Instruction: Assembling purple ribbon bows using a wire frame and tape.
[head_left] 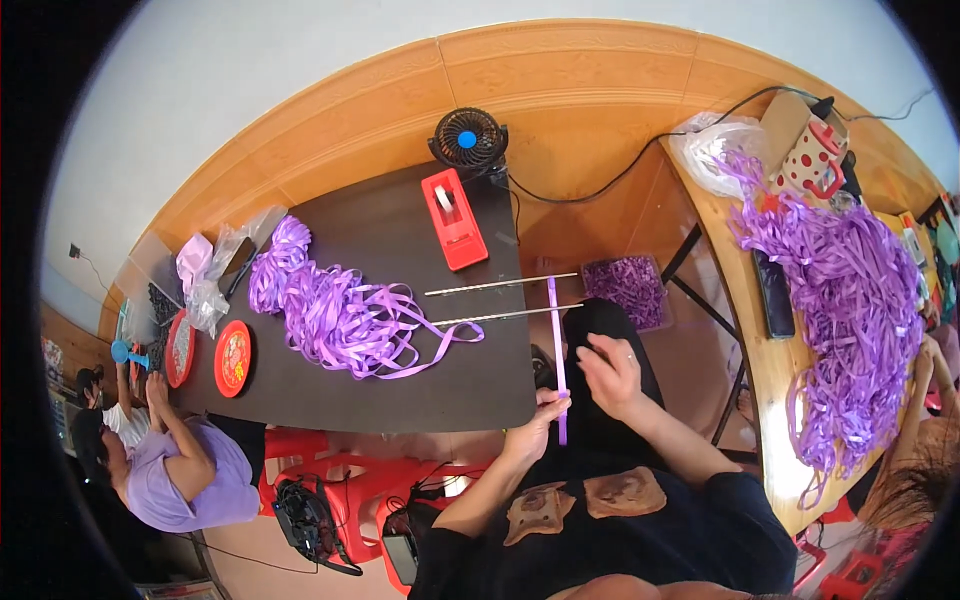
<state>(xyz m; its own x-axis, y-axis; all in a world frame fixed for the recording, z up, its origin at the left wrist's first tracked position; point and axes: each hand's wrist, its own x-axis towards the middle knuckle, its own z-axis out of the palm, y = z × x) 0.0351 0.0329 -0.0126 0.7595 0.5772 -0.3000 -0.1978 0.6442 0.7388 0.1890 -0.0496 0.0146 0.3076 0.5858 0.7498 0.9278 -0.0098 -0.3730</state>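
A strip of purple ribbon hangs from the two thin metal rods that stick out past the table's right edge. Its lower part is pinched between the thumb and fingers of my left hand, and a short end shows below the grip. To the right of the strip, my right hand is raised over my lap with fingers apart and slightly bent; nothing shows in it. A large tangled heap of purple ribbon lies on the dark table, with one loop reaching toward the rods.
On the dark table are a red tape dispenser, a black fan and red plates. A bin of purple pieces stands on the floor. Another ribbon heap covers the wooden table at right. People sit at both sides.
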